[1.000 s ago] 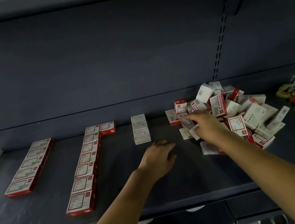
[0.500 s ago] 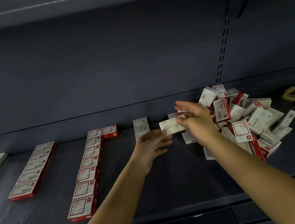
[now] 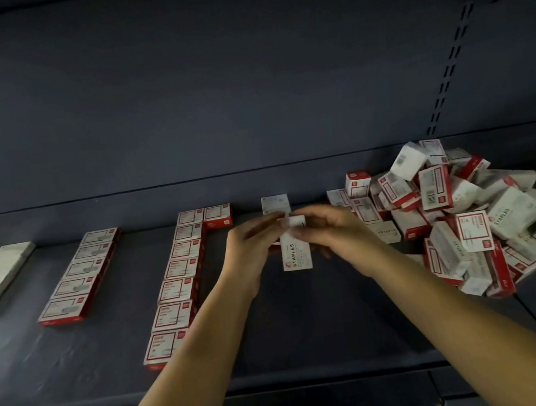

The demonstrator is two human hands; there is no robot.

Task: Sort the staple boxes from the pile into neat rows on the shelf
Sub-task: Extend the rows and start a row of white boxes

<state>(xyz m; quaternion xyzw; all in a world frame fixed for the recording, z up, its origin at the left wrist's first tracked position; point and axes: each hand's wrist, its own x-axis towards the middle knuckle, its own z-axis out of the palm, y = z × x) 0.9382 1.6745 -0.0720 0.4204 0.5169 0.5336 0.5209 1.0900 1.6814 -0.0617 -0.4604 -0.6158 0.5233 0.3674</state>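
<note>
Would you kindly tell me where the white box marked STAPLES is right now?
The white STAPLES box is mid-frame in the head view, held between the left hand and right hand, in front of the white row.

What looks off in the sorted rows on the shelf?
The second red row has a stray box set beside its back end, making an L where the first red row runs straight. The pile at right is unsorted. Both hands hold a white box over the white row.
</note>
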